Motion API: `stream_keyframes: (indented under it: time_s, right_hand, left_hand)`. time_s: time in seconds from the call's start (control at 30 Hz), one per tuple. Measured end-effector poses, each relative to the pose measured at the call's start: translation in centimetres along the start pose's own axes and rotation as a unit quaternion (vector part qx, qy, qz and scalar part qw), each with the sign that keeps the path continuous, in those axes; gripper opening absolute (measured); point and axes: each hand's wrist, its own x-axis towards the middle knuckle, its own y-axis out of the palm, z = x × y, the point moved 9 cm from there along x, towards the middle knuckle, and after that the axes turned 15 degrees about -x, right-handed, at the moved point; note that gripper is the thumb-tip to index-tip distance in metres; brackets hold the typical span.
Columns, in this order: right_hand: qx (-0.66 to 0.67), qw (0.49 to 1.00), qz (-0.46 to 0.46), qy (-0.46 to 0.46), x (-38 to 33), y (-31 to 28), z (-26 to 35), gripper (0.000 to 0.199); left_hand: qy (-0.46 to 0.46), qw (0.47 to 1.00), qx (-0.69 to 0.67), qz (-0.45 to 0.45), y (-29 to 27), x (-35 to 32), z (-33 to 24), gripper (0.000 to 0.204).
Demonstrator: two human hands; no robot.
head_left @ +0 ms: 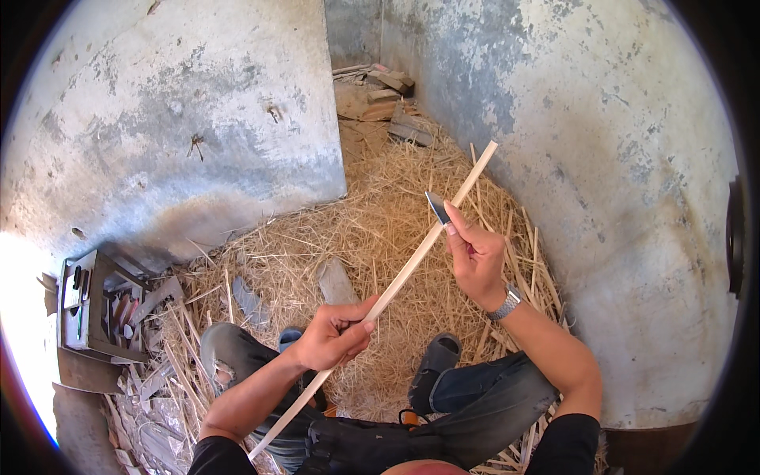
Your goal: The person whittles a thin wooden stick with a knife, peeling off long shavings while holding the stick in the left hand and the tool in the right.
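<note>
A long, pale wooden strip (410,267) runs slantwise across the view, from above my lap at the lower left up to the far right. My left hand (336,334) is closed around it near its middle, thumb on top. Higher up, my right hand (477,257) pinches a small knife blade (437,207) between thumb and fingers. The blade lies against or just over the strip; I cannot tell whether it cuts in. Any handle is hidden inside the right hand. A metal watch (505,303) circles my right wrist.
Straw-like shavings (380,198) cover the floor around my sandals (438,364). A small wooden cabinet (99,309) stands at the left with items on and in it. Thin strips (546,277) lean along the right wall (617,198). Boards (392,83) lie in the far corner.
</note>
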Motion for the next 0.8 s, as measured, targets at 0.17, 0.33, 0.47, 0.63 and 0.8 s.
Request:
stream_keyframes:
  time_s: [0.17, 0.33, 0.47, 0.63, 0.8]
  right_hand:
    - [0.025, 0.999, 0.023, 0.014, -0.4, 0.6, 0.7, 0.037]
    - [0.101, 0.993, 0.039, 0.049, -0.4, 0.5, 0.4, 0.035]
    - [0.275, 0.94, 0.177, 0.1, -0.3, 1.7, 0.8, 0.034]
    - [0.322, 0.934, 0.106, 0.117, 2.2, -1.7, -0.7, 0.035]
    - [0.035, 0.998, -0.019, 0.044, 3.4, -4.4, -3.1, 0.036]
  left_hand:
    - [-0.016, 1.0, -0.025, -0.004, -0.4, 0.0, 0.6, 0.047]
    - [-0.03, 0.998, -0.05, -0.007, -0.5, -0.3, 1.4, 0.047]
    - [-0.034, 0.996, -0.079, -0.037, -1.8, 0.0, 1.2, 0.047]
    - [-0.011, 0.999, 0.003, -0.045, -1.7, 0.9, -0.1, 0.047]
    - [-0.002, 1.0, 0.002, -0.019, -0.8, 0.7, 0.6, 0.045]
